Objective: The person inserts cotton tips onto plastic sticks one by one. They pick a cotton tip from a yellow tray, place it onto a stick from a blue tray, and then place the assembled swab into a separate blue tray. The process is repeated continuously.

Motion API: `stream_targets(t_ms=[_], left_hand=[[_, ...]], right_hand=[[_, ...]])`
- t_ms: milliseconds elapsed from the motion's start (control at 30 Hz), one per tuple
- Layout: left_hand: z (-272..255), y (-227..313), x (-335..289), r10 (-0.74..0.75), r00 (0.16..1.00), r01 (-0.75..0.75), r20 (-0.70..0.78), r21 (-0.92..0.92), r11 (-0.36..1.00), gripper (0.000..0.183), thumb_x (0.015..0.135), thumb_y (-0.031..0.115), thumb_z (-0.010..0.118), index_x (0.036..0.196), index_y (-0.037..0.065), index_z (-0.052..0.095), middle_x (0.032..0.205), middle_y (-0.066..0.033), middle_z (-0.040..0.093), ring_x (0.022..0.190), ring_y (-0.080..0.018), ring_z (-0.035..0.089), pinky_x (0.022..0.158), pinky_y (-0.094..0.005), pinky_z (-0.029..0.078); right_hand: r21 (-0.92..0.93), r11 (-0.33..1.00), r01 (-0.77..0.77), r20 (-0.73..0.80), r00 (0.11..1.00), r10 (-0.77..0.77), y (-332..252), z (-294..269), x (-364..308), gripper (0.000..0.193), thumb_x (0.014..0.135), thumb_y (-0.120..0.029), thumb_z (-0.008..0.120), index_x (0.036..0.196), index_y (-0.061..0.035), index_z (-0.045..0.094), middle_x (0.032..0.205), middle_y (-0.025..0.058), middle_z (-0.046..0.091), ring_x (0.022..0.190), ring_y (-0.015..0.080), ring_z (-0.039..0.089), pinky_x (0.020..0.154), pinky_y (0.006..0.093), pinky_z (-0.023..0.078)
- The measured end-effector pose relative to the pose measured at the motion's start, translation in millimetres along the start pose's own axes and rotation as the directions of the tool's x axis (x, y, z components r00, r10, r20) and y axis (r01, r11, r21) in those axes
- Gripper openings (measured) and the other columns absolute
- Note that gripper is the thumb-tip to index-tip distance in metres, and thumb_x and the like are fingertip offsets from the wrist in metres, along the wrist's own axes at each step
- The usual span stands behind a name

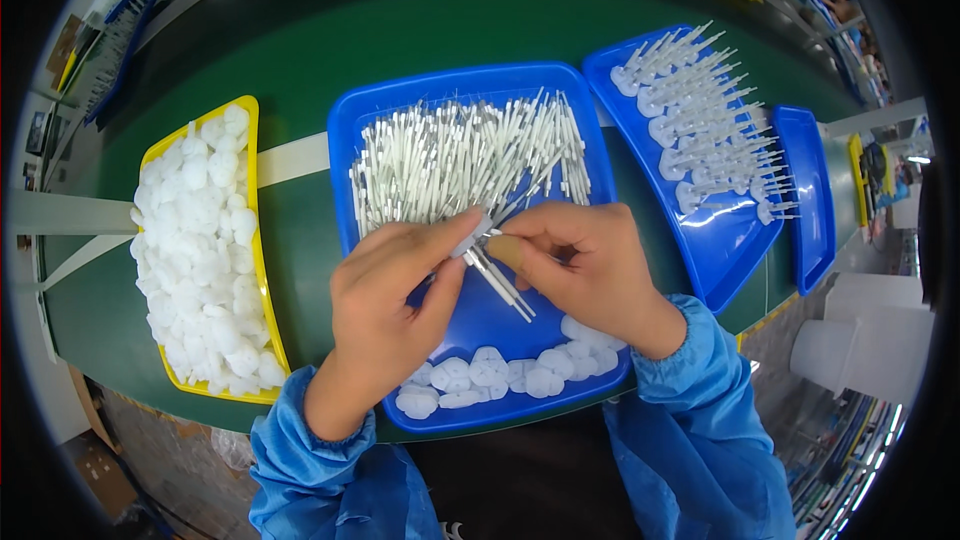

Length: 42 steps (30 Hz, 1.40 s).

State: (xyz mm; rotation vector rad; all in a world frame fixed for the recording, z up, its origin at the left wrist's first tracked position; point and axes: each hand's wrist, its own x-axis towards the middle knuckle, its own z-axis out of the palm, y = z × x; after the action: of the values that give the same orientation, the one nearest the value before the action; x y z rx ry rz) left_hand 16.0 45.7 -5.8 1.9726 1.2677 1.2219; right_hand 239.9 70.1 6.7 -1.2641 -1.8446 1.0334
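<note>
Both my hands meet over the middle blue tray (460,325). My left hand (395,285) pinches a translucent white plastic disc (472,237) between thumb and fingers. Close against it, my right hand (590,265) is closed with thumb and forefinger on thin white rods (503,287), whose ends point down toward me; a tan cover sits on one fingertip. Fingers hide where the rods meet the disc. Beyond the hands lies a dense heap of white rods (450,160) with grey ends. Loose scalloped white discs (545,380) lie along the tray's near edge.
At left, a yellow tray (268,310) is piled with white discs (200,240). On the right, a blue tray (715,265) carries rows of discs with rods standing in them (700,120). Another blue tray (815,210) stands beyond it. All rest on a green table (300,300).
</note>
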Motion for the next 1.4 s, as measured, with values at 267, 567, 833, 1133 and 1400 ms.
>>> stream_targets(t_ms=[267,567,833,1133,1400], left_hand=[[1,3,-5,-0.016,1.000,0.015,0.007,0.048,0.999,0.053,0.080,-0.015,0.079,0.130,0.001,0.084,0.088,-0.0136,0.078,0.075,-0.0203,0.073,0.072,-0.0306,0.057],[1,6,-8,-0.109,0.994,0.110,0.029,-0.037,0.993,0.051,0.083,-0.014,0.080,0.132,0.001,0.083,0.088,-0.0128,0.078,0.074,-0.0166,0.071,0.072,-0.0280,0.056],[6,5,-3,-0.266,0.962,0.268,0.056,-0.363,0.892,0.044,0.093,0.004,0.087,0.137,0.003,0.078,0.120,-0.0153,0.081,0.102,-0.0219,0.076,0.083,-0.0320,0.062],[1,-2,-1,-0.118,0.993,0.115,0.009,-0.285,0.952,0.053,0.087,-0.003,0.088,0.139,0.005,0.078,0.127,-0.0138,0.075,0.106,-0.0226,0.073,0.084,-0.0315,0.060],[2,5,1,0.067,0.997,-0.061,0.047,-0.120,0.991,0.072,0.077,-0.004,0.091,0.146,0.004,0.075,0.126,-0.0129,0.073,0.105,-0.0288,0.070,0.089,-0.0379,0.058]], right_hand=[[-0.541,0.706,0.457,-0.027,0.830,-0.557,6,2,-1,0.018,0.088,-0.014,0.091,0.100,-0.0084,0.080,0.069,-0.0010,0.069,0.056,0.0191,0.065,0.056,0.0363,0.045],[-0.326,0.807,0.492,-0.045,0.845,-0.533,16,-1,10,0.017,0.088,-0.016,0.091,0.100,-0.0077,0.081,0.073,0.0051,0.075,0.059,0.0233,0.070,0.056,0.0361,0.049],[-0.495,0.756,0.428,-0.059,0.852,-0.521,9,-8,4,0.019,0.086,-0.017,0.093,0.100,-0.0102,0.083,0.074,0.0017,0.076,0.059,0.0209,0.069,0.058,0.0337,0.048],[0.008,0.943,0.333,-0.054,0.942,-0.332,11,-20,7,0.032,0.087,-0.007,0.090,0.118,-0.0044,0.081,0.091,0.0047,0.080,0.084,0.0177,0.077,0.073,0.0303,0.056],[0.237,0.959,0.152,-0.008,0.988,-0.154,4,-8,0,0.031,0.093,-0.002,0.086,0.123,-0.0012,0.077,0.097,0.0059,0.079,0.089,0.0120,0.076,0.081,0.0294,0.059]])
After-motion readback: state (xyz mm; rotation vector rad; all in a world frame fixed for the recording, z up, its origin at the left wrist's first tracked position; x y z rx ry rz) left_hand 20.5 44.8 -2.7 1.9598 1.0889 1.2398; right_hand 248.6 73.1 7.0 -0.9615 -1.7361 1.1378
